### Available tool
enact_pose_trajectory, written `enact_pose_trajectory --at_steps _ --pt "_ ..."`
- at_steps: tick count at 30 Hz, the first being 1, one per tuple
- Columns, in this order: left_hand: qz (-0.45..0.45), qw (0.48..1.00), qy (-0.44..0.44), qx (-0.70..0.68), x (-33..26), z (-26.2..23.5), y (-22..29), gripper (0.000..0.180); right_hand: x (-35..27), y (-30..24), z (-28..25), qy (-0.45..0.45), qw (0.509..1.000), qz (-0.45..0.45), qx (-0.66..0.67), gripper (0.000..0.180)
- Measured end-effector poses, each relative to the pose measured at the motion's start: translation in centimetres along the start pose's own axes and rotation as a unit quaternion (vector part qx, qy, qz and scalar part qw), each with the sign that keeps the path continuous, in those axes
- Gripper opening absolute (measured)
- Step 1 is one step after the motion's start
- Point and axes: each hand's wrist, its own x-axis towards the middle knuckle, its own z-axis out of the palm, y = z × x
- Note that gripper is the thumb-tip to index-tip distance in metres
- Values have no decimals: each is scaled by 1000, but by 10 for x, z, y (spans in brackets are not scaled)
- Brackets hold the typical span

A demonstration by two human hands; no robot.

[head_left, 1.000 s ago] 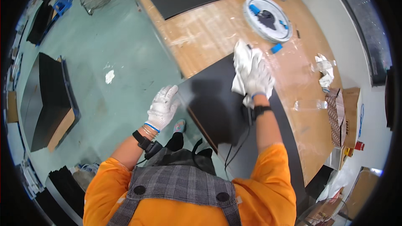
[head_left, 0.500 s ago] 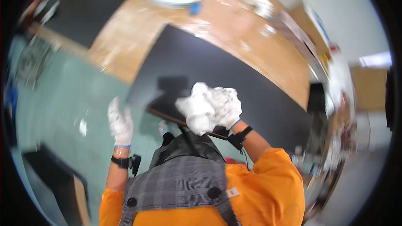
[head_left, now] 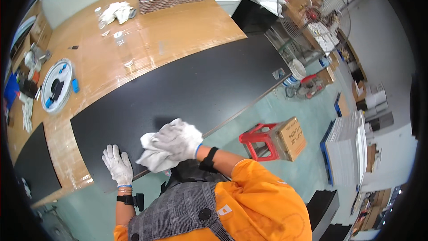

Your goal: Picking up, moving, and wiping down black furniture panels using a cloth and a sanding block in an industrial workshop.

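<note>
Partly under right grip (head_left: 183, 139): white cloth (head_left: 154, 157)

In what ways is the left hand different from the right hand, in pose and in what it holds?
The right hand holds a white cloth; the left hand holds nothing. The left hand points forward with its fingers extended, while the right hand points leftward across the cloth. Both wear white gloves and black wrist straps.

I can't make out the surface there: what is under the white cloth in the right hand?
Beyond the white cloth, the black panel shows. Whatever lies directly beneath is hidden by the cloth and the right hand; whether cloth and panel touch, I can't tell.
</note>
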Motion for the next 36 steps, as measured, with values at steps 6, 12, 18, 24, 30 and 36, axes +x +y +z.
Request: enact_pose_trajectory --at_steps 6,12,18,24,30,36 --pt "-7 999 30 -7 1 -2 0 40 -130 150 -71 -99 766 592 -231 33" --pt "-36 999 2 -11 2 -3 0 39 -45 148 -69 -31 690 708 -145 49" --pt "-32 999 -2 -10 4 0 5 39 83 51 -64 -242 954 146 104 38" --pt "-94 995 -18 19 -7 -8 8 37 18 213 -4 -117 982 145 -12 38" --pt "-281 955 -78 49 0 -9 118 41 -147 475 -125 -71 810 558 -163 49" --pt "-112 991 -43 -53 111 32 290 40 -184 531 -135 -75 707 636 -299 52"
